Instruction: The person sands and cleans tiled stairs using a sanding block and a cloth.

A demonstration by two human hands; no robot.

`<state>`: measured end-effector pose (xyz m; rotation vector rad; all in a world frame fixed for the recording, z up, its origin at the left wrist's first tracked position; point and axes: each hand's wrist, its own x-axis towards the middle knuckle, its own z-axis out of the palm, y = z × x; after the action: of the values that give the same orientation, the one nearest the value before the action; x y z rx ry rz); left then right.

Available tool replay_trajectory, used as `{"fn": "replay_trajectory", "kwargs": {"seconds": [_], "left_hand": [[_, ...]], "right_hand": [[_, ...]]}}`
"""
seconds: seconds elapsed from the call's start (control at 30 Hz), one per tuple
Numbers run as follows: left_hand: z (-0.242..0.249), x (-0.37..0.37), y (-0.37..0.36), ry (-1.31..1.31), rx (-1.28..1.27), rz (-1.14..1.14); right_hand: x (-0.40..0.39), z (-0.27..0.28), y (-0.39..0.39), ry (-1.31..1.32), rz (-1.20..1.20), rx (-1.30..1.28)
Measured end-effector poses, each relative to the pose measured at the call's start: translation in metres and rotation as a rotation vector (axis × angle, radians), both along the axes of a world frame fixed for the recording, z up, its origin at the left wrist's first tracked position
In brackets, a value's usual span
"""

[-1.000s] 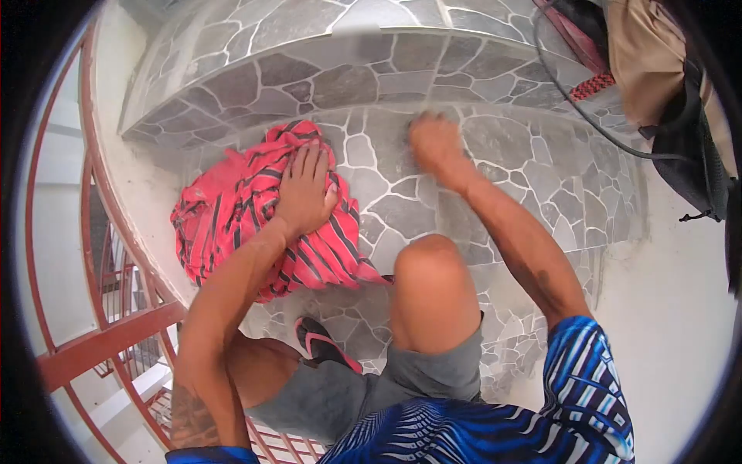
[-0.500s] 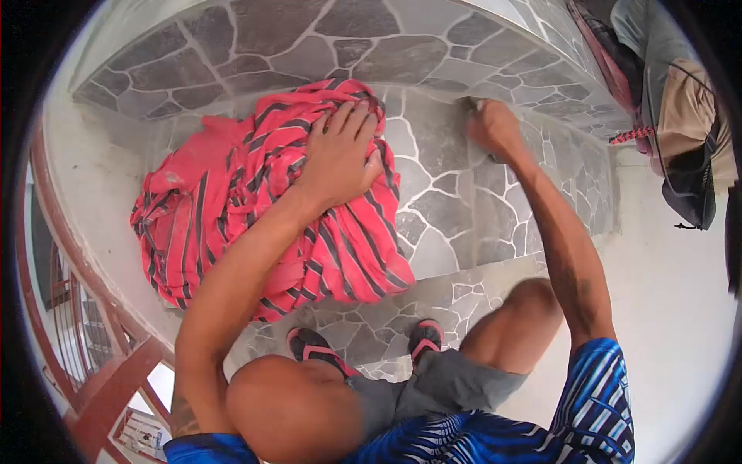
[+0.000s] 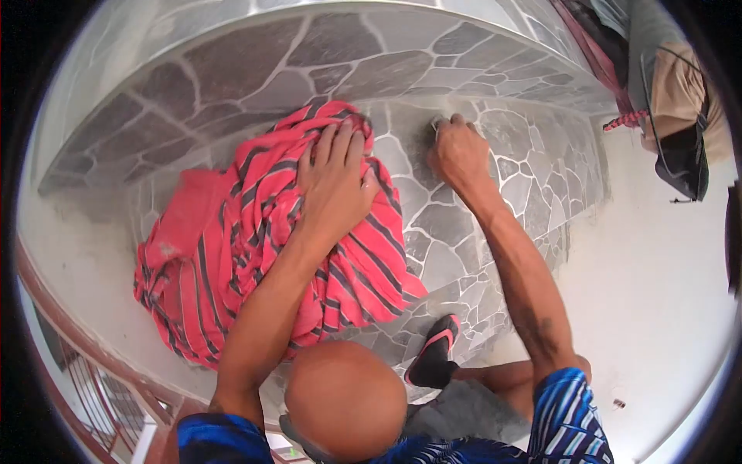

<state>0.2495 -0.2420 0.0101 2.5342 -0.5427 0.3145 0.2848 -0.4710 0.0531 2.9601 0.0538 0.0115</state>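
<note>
A large crumpled red cloth with dark stripes lies in a heap over the stone-patterned step. My left hand rests flat on top of the heap, fingers stretched out and slightly apart. To the right of the cloth, my right hand is closed and pressed down at the step's surface near the riser. A little of something greyish shows at its fingertips, but the hand hides most of it. The stone beside these fingers looks darker than the rest.
Behind the step rises a curved riser with the same stone pattern. Bags and cloths hang at upper right, among them a beige and black bag. A brown railing runs along the lower left. My foot in a black and pink sandal stands below.
My right hand has moved left along the step, closer to the cloth. My left hand stays on the heap. My head and body have shifted, and the view has tilted a little.
</note>
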Motion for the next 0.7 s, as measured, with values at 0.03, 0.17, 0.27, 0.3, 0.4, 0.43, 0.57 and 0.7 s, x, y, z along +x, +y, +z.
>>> {"fn": "replay_trajectory", "kwargs": {"seconds": [0.03,0.17,0.27,0.3,0.4,0.43,0.57,0.7], "left_hand": [[0.001,0.000,0.000,0.004,0.008,-0.004],[0.009,0.000,0.002,0.030,0.081,-0.038],[0.010,-0.001,0.001,0.030,0.112,-0.053],[0.011,-0.001,0.001,0.030,0.117,-0.048],[0.011,-0.001,0.001,-0.021,0.110,-0.054],[0.010,-0.001,0.000,-0.022,0.102,-0.061],[0.009,-0.002,0.003,-0.013,0.074,-0.057],[0.008,-0.003,0.003,0.007,0.088,-0.056]], "right_hand": [[0.007,0.003,0.003,0.019,-0.063,0.045],[0.008,0.009,0.030,0.057,-0.120,0.025],[0.003,0.010,0.013,-0.052,-0.069,0.110],[0.015,0.016,0.000,-0.029,-0.110,0.162],[0.049,0.021,-0.034,0.131,-0.128,0.255],[0.051,0.017,-0.054,0.093,-0.095,0.292],[0.042,0.070,-0.108,0.185,-0.552,0.628],[0.041,0.040,-0.147,0.248,-0.651,1.018]]}}
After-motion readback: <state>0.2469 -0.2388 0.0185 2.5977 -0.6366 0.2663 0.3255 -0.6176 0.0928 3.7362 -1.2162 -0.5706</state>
